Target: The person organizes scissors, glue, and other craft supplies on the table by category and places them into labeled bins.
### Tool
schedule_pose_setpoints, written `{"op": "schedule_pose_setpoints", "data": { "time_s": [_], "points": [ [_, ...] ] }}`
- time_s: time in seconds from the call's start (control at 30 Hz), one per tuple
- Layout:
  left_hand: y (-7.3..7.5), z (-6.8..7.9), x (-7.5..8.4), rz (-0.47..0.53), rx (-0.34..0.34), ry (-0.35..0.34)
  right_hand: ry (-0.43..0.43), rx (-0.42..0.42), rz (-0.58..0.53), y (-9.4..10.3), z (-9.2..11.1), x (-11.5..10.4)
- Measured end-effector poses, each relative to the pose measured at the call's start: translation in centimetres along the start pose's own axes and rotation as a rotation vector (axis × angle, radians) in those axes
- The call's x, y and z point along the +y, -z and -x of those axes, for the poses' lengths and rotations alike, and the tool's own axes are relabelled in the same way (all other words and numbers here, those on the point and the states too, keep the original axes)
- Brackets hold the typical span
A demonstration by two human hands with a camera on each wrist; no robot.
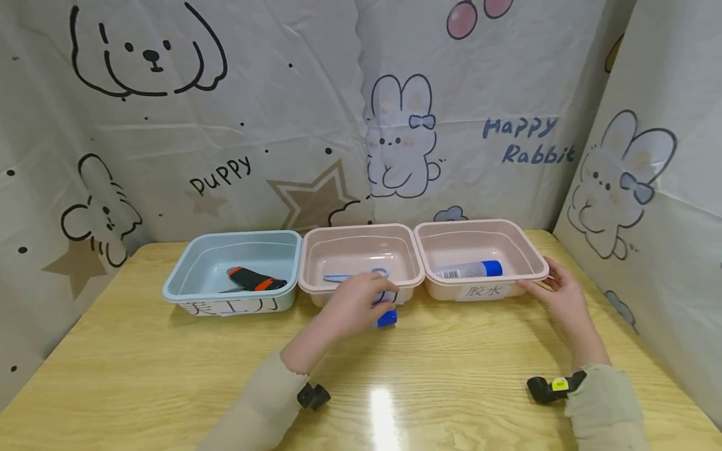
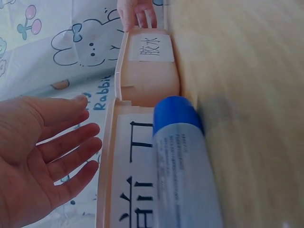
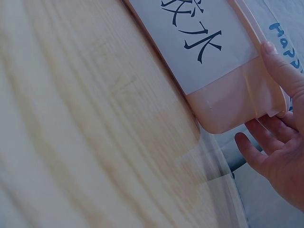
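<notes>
My left hand [image 1: 352, 304], fingers relaxed and holding nothing, is over the front rim of the middle pink bin [image 1: 361, 232]. In front of that bin is a glue tube [image 2: 187, 166] with a blue cap, mostly hidden under my hand in the head view. Light-blue scissors [image 1: 338, 277] lie inside the bin, partly covered by the hand. At the right pink bin [image 1: 442, 290], my right hand [image 1: 564, 304] holds the front right corner, thumb on the rim and fingers at the side. Another blue-capped glue tube [image 1: 470, 270] lies in this bin.
A light-blue bin [image 1: 175, 285] with a black and orange utility knife [image 1: 254, 279] stands at the left of the row. Paper labels with characters are on the bins' fronts. Printed cloth [image 1: 316, 125] hangs behind the wooden table [image 1: 451, 376] and at both sides.
</notes>
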State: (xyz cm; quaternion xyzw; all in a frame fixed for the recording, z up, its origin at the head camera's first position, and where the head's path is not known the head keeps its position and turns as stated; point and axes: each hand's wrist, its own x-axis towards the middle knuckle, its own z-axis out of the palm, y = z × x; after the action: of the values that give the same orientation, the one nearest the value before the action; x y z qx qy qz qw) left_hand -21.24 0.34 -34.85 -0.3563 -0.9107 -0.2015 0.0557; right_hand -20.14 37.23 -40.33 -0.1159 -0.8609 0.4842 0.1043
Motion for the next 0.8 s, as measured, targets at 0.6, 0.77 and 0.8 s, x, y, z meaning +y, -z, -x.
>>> {"op": "schedule_pose_setpoints", "data": {
  "time_s": [0.6, 0.77, 0.8],
  "points": [
    [-1.5, 4.1, -2.4, -0.076, -0.070, 0.102, -0.017, -0.011, -0.049, -0.1, -0.1, 0.0],
    [-1.7, 4.3, -2.9, -0.085, -0.104, 0.165, -0.015, -0.010, -0.040, -0.1, -0.1, 0.0],
    [-1.7, 4.3, -3.0, -0.087, -0.110, 0.171, -0.012, -0.011, -0.039, -0.1, -0.1, -0.1]
  ]
}}
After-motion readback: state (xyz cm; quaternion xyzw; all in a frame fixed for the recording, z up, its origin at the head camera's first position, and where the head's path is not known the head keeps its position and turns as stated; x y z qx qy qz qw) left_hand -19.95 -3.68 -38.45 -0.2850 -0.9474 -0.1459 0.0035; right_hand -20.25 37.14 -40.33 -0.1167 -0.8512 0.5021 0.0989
